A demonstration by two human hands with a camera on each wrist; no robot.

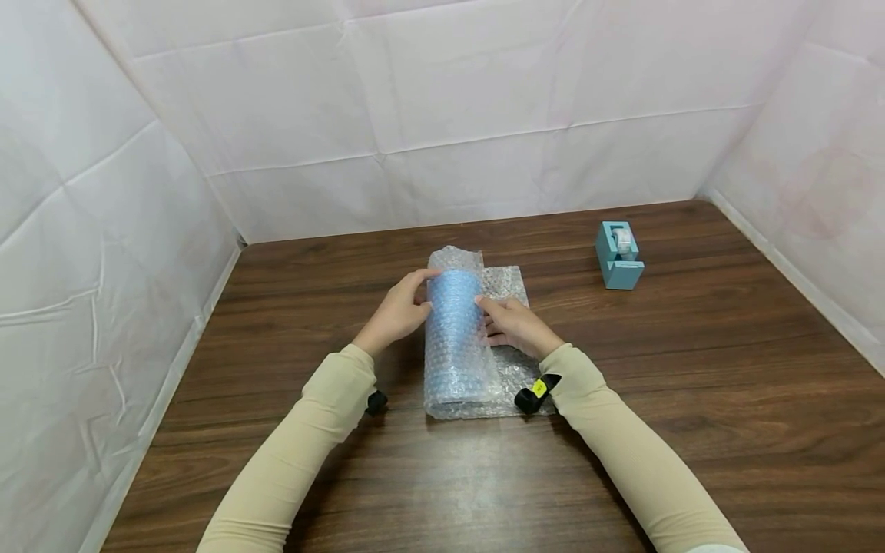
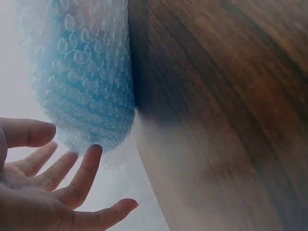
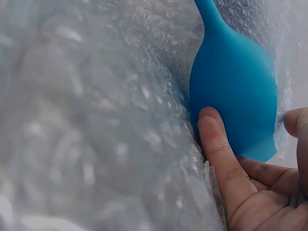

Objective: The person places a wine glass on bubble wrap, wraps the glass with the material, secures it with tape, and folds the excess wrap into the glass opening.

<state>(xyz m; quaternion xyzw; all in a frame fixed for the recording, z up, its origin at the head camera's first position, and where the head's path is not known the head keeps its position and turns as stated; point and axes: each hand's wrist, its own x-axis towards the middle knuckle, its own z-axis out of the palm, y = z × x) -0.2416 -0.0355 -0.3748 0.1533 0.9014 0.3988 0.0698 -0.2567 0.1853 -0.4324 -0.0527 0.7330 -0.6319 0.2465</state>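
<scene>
A blue object with a slim neck and a wide rounded body lies within clear bubble wrap. The wrapped bundle lies lengthwise on the table, its loose wrap spread out to the right. My left hand is at the bundle's far left side, fingertips right at the wrap; its fingers are spread and gently bent in the left wrist view. On the other side, my right hand pinches the edge of the wrap with the thumb. One right fingertip lies against the blue object in the right wrist view.
A light-blue tape dispenser with a roll of clear tape stands at the back right of the brown wooden table. White cloth walls enclose the table's back and sides.
</scene>
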